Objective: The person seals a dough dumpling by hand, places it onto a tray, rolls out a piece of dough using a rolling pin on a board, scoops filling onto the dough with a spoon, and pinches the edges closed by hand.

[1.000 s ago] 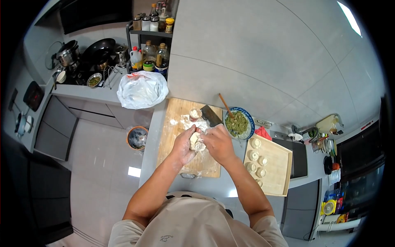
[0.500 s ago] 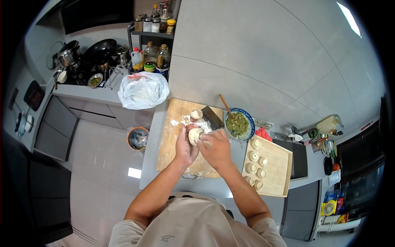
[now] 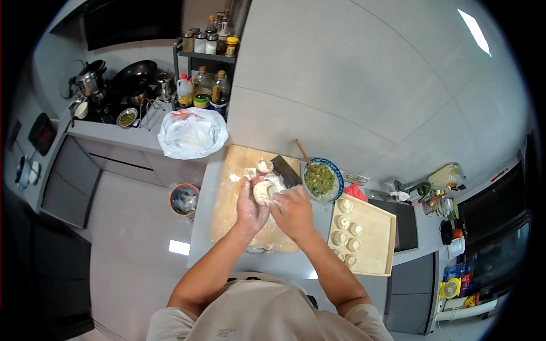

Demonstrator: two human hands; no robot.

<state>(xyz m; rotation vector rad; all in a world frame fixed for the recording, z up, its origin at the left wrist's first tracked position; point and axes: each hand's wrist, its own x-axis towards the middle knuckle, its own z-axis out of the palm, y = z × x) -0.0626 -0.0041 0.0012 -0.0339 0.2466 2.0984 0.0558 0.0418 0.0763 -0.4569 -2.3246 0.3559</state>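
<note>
A round, pale piece of dough (image 3: pixel 261 192) sits in my left hand (image 3: pixel 250 211), whose fingers curl around its far side. My right hand (image 3: pixel 292 212) pinches the dough's right edge; its fingertips are partly hidden. Both hands are over a floured wooden board (image 3: pixel 226 211). Just beyond them on the board lie another small dough piece (image 3: pixel 264 165) and a dark cleaver blade (image 3: pixel 285 170). To the right, a blue-rimmed bowl (image 3: pixel 339 178) contains green chopped filling (image 3: pixel 320 179) with a wooden stick (image 3: pixel 303 151) standing in it.
A wooden tray (image 3: pixel 372 238) with several shaped dough pieces (image 3: pixel 343 221) stands at the right. Behind left are a white plastic bag (image 3: pixel 193 133), a bottle rack (image 3: pixel 207 57) and a stove with pans (image 3: pixel 135 77). A lined bin (image 3: pixel 183 200) stands on the floor.
The view has shifted slightly, so the scene sits a little lower and further left. My hands stay on the same dough, with my right fingers still at its edge.
</note>
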